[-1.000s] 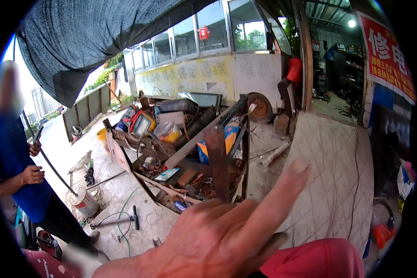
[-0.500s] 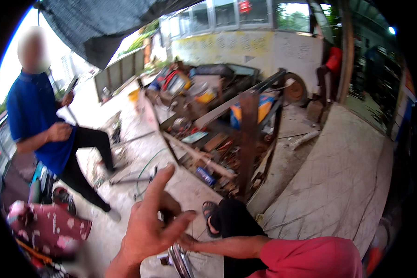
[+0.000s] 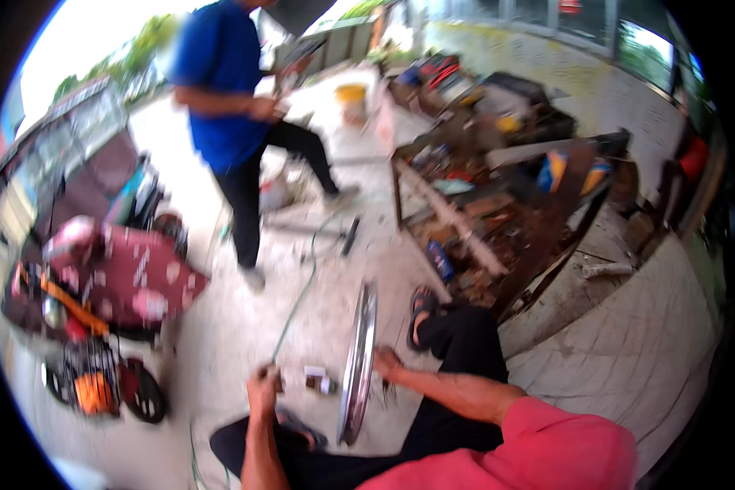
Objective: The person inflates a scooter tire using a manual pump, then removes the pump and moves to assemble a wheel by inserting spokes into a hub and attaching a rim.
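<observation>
A bare metal wheel rim (image 3: 356, 367) stands on edge, slightly tilted, between my hands. My right hand (image 3: 386, 362) grips it from the right side, its fingertips partly hidden behind the metal. To the left of the rim, my left hand (image 3: 263, 390) is closed above my knee; what its fingers hold, if anything, I cannot make out. A thin green hose (image 3: 302, 290) runs across the ground up to near that hand. Between the left hand and the rim lies a small white and brown box (image 3: 318, 380).
A tool with a dark crossbar (image 3: 350, 237) lies on the concrete ahead. A framed heap of scrap (image 3: 474, 212) fills the right. A person in a blue shirt (image 3: 229, 90) stands ahead left, near a scooter with a maroon cover (image 3: 139, 273). A yellow-topped bucket (image 3: 351, 102) stands farther back.
My left hand, raised with a finger stretched out before, has come down and closed. The view has swung left and down, bringing the rim fully into sight.
</observation>
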`<state>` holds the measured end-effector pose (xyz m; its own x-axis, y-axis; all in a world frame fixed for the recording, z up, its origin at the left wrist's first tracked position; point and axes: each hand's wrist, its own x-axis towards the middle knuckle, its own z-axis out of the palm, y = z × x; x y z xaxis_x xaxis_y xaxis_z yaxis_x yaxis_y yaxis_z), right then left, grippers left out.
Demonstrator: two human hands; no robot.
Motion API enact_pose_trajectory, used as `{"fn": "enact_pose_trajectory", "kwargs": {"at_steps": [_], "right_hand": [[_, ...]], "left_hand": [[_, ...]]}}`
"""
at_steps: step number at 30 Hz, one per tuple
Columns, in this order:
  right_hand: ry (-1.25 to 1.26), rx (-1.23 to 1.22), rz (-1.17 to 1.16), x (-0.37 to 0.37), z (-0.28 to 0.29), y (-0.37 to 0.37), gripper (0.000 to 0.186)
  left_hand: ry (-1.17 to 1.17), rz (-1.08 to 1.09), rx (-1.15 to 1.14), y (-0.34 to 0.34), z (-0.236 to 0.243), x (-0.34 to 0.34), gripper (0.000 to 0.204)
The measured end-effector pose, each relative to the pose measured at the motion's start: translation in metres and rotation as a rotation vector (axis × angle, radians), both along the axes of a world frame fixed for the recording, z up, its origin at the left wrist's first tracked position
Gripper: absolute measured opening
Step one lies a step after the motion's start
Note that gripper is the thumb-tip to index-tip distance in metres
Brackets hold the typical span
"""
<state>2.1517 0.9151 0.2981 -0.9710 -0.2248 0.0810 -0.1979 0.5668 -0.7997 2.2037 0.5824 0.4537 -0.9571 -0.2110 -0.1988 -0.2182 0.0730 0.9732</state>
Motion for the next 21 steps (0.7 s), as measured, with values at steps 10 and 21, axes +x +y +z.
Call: {"fn": "enact_pose_trajectory", "kwargs": {"at_steps": [10, 21], "right_hand": [[-0.318, -0.507, -0.098, 0.026, 0.113, -0.008, 0.028], [-0.57, -0.925, -0.152, 0.011, 0.109, -0.014, 0.035]], "left_hand": [[-0.425, 0.157, -0.01, -0.033, -0.127, -0.002, 0.034], [-0.337, -0.235, -0.542, 0.02, -0.237, -0.017, 0.045]]}}
